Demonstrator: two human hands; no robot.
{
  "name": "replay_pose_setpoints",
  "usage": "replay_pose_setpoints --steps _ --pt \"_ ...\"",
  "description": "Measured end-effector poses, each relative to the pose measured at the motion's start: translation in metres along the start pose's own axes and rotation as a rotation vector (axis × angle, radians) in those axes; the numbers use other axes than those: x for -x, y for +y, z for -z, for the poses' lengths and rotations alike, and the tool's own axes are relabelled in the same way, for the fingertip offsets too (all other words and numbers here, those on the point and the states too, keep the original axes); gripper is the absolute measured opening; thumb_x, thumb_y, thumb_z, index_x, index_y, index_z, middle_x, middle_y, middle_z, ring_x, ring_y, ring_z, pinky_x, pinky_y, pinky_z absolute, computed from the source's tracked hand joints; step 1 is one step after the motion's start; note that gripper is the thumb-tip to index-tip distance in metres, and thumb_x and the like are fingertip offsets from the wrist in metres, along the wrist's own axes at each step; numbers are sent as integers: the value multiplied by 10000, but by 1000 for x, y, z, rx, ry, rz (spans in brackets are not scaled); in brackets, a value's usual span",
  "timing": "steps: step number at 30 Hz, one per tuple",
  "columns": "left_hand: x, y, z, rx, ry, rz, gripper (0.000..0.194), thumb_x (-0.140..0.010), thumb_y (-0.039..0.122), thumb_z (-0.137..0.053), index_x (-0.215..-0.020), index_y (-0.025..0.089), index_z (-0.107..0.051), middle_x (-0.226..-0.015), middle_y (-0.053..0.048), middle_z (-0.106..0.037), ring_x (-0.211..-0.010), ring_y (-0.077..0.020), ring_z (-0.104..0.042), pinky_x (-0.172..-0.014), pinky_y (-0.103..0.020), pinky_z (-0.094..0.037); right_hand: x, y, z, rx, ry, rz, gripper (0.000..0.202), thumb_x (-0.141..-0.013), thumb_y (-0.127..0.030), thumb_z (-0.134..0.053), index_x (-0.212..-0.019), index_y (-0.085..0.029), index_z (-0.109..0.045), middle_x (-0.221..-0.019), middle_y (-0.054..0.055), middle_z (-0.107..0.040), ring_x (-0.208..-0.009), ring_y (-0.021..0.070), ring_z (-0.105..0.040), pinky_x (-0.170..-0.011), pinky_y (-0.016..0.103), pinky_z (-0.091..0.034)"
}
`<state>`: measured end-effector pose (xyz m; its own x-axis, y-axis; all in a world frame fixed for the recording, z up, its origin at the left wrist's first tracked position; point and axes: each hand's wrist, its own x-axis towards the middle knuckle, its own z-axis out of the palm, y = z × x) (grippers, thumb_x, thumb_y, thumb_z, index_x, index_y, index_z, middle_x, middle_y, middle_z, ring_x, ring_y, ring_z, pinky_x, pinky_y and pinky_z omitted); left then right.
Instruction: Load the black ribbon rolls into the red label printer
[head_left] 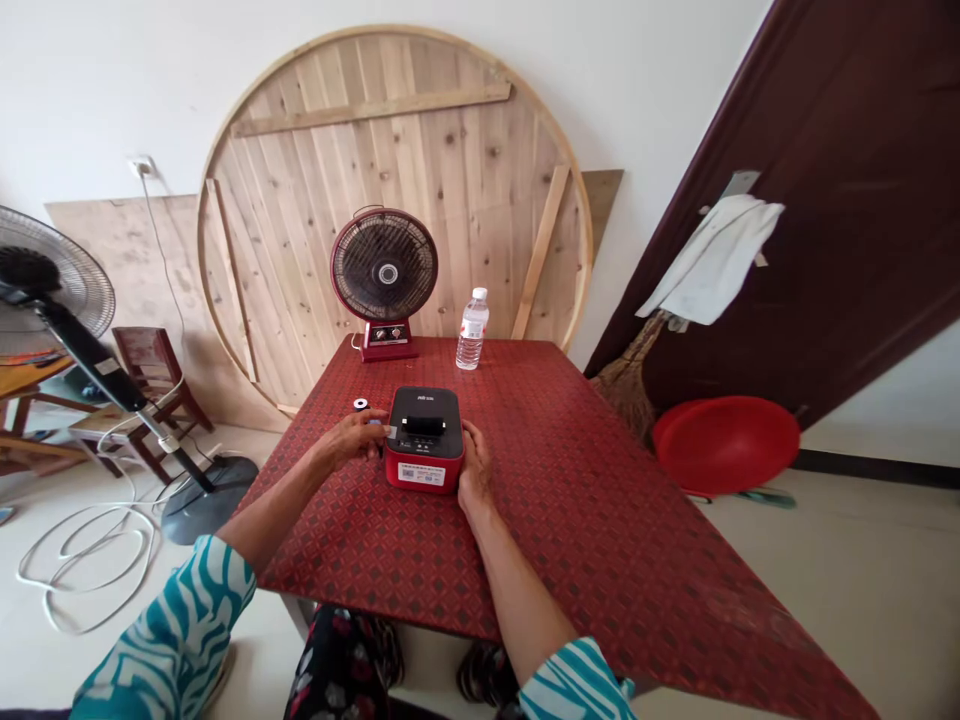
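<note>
A boxy device (424, 420) with red sides and a black top lies on the table in front of me. Its front bears a white printed label (421, 474), and a short black cylinder-like piece (424, 426) lies across its top. My right hand (476, 468) wraps round the device's right side, fingers partly hidden behind it. On the left side, my left hand (358, 438) is curled with its fingertips against the edge, beside a small pale strip (392, 432) at the top's rim. Just beyond that hand sits a small round white item with a dark centre (361, 404).
A red patterned cloth covers the table (570, 520). At its far end stand a red fan (385, 275) and a water bottle (472, 330). A floor fan (97, 360) and coiled white cable (86, 560) are at left; a red basin (726, 445) is at right.
</note>
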<state>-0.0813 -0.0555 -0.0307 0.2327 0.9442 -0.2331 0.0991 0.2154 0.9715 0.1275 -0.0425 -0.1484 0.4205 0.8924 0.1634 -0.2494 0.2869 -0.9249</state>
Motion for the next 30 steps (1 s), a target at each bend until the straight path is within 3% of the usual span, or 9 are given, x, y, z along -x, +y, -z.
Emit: replay_pose_setpoints --steps 10,16,22,30 --pt "-8 -2 5 91 -134 53 565 -663 256 -772 -1184 145 -584 -576 59 -598 -350 -48 -448 -359 -154 -280 1 -8 -3 -3 44 -61 420 -741 -512 -579 -1037 -231 -676 -1015 29 -733 -974 222 -635 -890 377 -472" --pt "-13 -7 6 183 -99 114 573 -660 188 -760 -1198 142 -568 -590 53 -603 -347 -44 -445 -345 -150 -255 4 -10 -2 -23 45 -75 394 -747 -496 -592 -1030 -239 -688 -1000 10 -736 -952 202 -638 -880 352 -480" --pt "-14 -8 8 196 -117 122 540 -670 182 -744 -1180 139 -575 -606 47 -613 -358 -49 -473 -365 -153 -310 5 -5 0 -25 49 -87 403 -756 -493 -599 -1055 -242 -697 -978 14 -746 -955 206 -645 -845 339 -495" --pt "-10 -7 -4 181 -19 139 460 -712 118 -640 -1156 141 -520 -563 59 -594 -348 -75 -493 -358 -169 -340 6 -4 0 -42 38 -55 414 -760 -495 -589 -1057 -226 -694 -952 19 -744 -923 201 -647 -831 333 -482"
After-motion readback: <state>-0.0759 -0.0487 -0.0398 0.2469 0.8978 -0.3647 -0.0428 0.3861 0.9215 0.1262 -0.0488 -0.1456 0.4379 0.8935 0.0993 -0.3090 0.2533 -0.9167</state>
